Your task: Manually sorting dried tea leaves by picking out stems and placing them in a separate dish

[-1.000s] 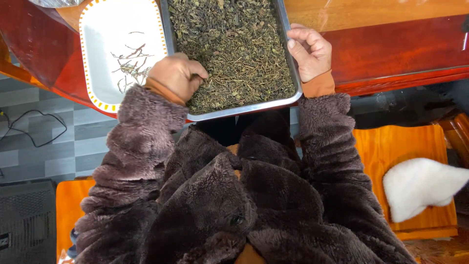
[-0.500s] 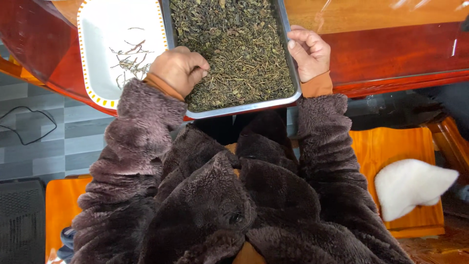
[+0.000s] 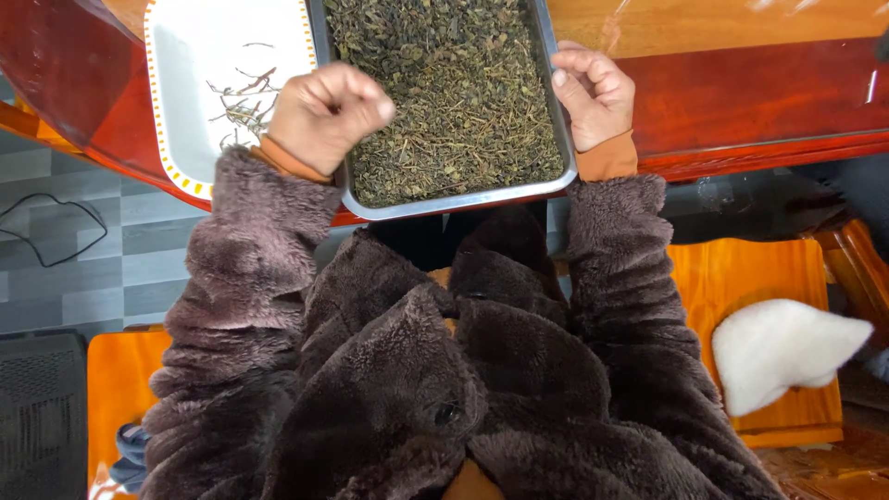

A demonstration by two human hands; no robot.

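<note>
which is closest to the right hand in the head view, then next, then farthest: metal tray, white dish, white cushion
From the right hand:
1. metal tray, touching it, on its left side.
2. white dish, beyond the tray, far left.
3. white cushion, lower right on the orange seat.

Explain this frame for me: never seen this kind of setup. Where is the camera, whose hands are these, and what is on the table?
There is no machine here: a person in a fuzzy brown coat works with bare hands, and the single camera sits on their head looking straight down, so you see their chest and sleeves at the bottom. On the red-brown wooden table lies a metal tray full of dried green leaves. Beside it stands a white tray with a dotted orange rim, holding a few thin stems. The left hand is closed in a loose fist over the metal tray's left edge; whether it pinches anything is hidden. The right hand curls against the tray's right rim.
</note>
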